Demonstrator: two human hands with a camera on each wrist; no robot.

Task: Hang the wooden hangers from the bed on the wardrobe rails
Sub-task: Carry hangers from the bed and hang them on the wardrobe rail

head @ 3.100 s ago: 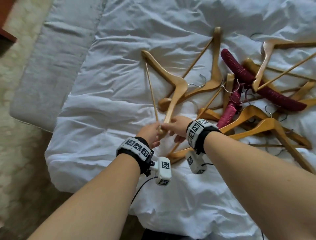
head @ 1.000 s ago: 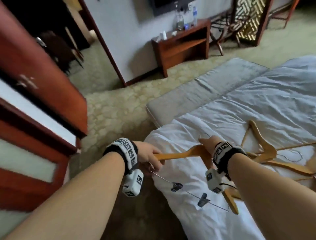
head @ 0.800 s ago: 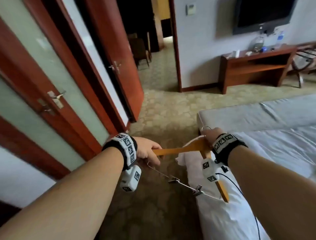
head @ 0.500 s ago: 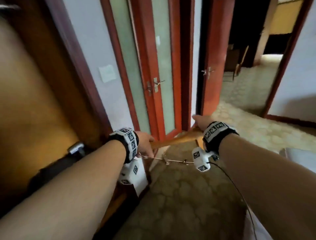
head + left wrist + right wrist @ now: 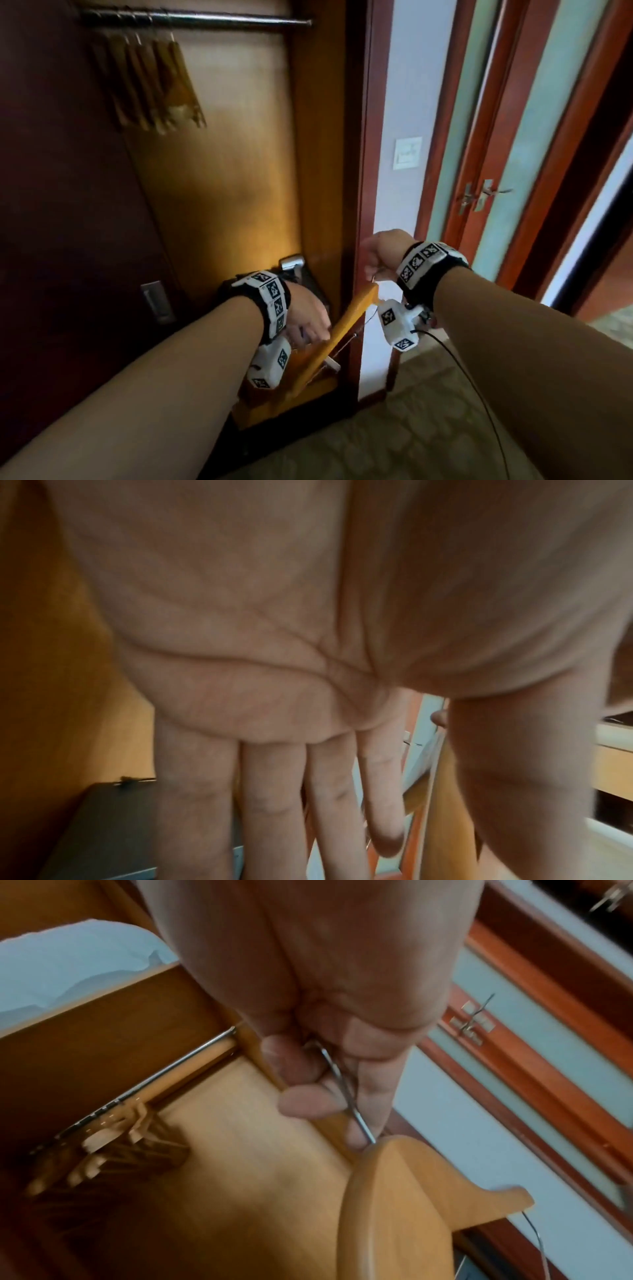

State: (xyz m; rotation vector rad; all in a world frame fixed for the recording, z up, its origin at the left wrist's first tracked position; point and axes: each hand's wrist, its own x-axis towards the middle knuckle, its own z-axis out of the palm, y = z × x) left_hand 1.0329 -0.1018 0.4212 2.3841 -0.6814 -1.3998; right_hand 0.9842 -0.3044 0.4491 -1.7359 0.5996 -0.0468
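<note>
Wooden hanger (image 5: 346,323) held tilted before the open wardrobe, below the rail (image 5: 195,21) bearing other hangers (image 5: 150,82). No legible writing. Right hand (image 5: 383,250) pinches the metal hook (image 5: 346,1093) between thumb and curled fingers. Left hand (image 5: 305,318), fingers (image 5: 274,804) straight and together, lies beside the hanger's lower arm; contact unclear.

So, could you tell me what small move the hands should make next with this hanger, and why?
Probably raise the wooden hanger toward the rail. The right hand pinches its metal hook, the left hand is open beside its lower arm, and it sits well below the rail, where other hangers already hang.
</note>
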